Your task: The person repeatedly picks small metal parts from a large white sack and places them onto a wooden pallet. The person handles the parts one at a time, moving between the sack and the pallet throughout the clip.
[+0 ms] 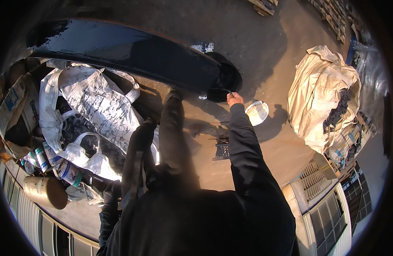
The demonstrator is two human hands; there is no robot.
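My right hand is closed around the thin dark handle of a tool at the near edge of a glossy black flange; the tool's head cannot be made out. The round flange ends a long, shiny black metal beam running off to the upper left. Just right of my wrist stands a round white tub with stains inside. My left hand hangs low at my left side, dark and in shadow; whether it grips anything is unclear.
A white bulk bag with loop handles lies left of my legs, beside several paint cans and a metal drum. On the right are a beige bulk bag and wooden pallets. A dark metal grate rests on the ground.
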